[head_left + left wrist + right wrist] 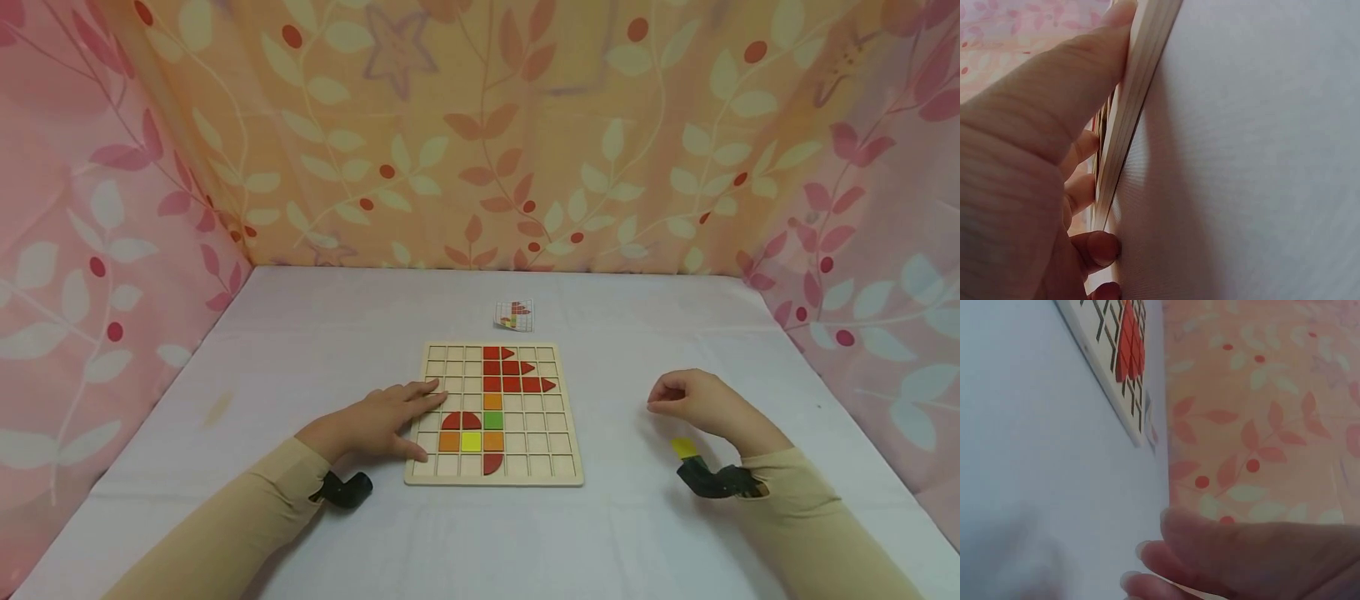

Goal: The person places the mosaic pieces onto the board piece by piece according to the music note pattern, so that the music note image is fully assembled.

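A wooden grid board (pixel 527 460) lies flat on the table. Red squares with red triangles at their right ends fill parts of its top three rows. Lower down are orange squares, a green square (pixel 492 421), a yellow square (pixel 471 442) and red quarter circles (pixel 492 463). My left hand (pixel 375 421) rests on the board's left side, fingers spread; the thumb (pixel 1094 56) lies against the board's edge (pixel 1132 100) in the left wrist view. Off to the right of the board, my right hand (pixel 699 404) hovers with loosely curled fingers and nothing visible in them.
A small printed card (pixel 514 315) with a coloured grid pattern lies behind the board, one corner lifted. White cloth (pixel 300 317) covers the table. Floral curtains (pixel 480 133) enclose the back and sides. A yellow patch (pixel 683 447) shows beside the right wrist's black camera (pixel 712 480).
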`<state>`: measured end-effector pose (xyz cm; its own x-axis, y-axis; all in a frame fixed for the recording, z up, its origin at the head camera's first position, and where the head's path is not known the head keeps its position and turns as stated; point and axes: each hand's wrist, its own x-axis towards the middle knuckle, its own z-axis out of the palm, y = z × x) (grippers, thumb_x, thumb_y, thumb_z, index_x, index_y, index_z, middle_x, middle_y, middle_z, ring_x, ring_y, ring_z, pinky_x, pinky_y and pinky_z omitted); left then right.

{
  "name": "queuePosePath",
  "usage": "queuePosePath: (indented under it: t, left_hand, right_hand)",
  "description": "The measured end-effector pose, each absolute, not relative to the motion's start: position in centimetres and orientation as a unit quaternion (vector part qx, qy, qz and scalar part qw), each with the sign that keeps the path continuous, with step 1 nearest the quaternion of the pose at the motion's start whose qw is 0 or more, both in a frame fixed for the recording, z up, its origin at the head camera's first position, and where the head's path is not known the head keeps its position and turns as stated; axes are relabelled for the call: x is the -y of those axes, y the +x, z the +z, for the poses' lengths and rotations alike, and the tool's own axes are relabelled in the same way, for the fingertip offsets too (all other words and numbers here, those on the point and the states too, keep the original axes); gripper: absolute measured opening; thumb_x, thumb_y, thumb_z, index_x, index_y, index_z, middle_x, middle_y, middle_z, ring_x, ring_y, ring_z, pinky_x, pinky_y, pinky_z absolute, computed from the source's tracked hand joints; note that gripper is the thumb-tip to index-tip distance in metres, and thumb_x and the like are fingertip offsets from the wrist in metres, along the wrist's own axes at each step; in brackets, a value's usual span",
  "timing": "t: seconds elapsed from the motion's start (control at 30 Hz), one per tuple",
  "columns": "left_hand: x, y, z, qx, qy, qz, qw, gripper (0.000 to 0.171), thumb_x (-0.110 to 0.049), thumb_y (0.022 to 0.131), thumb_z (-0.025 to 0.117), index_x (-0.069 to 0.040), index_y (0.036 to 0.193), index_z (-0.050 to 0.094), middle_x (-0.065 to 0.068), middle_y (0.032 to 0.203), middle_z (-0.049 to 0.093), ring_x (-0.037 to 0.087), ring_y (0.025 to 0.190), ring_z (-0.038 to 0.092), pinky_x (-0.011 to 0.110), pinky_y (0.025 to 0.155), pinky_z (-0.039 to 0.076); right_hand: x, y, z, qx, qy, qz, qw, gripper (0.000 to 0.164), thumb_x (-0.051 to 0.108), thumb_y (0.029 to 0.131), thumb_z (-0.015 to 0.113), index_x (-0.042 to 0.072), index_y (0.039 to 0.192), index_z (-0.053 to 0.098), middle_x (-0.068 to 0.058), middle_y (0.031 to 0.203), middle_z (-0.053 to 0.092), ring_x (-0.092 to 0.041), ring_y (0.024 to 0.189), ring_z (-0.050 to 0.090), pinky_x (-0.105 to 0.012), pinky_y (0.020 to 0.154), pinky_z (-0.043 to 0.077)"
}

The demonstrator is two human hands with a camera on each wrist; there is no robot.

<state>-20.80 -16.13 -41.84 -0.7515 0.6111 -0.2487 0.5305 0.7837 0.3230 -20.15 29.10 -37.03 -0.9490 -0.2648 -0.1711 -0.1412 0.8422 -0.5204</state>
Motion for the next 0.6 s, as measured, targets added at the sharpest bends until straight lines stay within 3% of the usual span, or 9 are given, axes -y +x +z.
queuePosePath:
  t: [0.2,0.6]
  left_hand:
    - [16.1,-20.8,-41.9,-0.93,0.305,0.111,0.17,0.094,-0.071,0.068,0.056,-0.035,0.145,0.018,-0.007,0.153,0.009,0.026,0.136,0.019,0.05,0.103,0.023]
    - [16.1,-20.8,-41.9,-0.931,0.302,0.111,0.174,0.093,-0.071,0.068,0.056,-0.035,0.145,0.018,-0.007,0.153,0.009,0.025,0.137,0.018,0.049,0.104,0.022]
  right_hand:
    - [-31.0,-19.2,-38.0,-0.939,-0.082,-0.279,0.185,0.015,0.023,0.08,0.069,0.009,0.081,0.064,-0.001,0.072,0.056,-0.017,0.069,0.047,-0.03,0.059,0.04]
    - [-33.0,-18.0,-39.5,-0.938,-0.082,-0.272,0.198,0.028,0.016,0.07,0.078,0.006,0.085,0.056,-0.003,0.07,0.047,-0.019,0.07,0.045,-0.031,0.06,0.037]
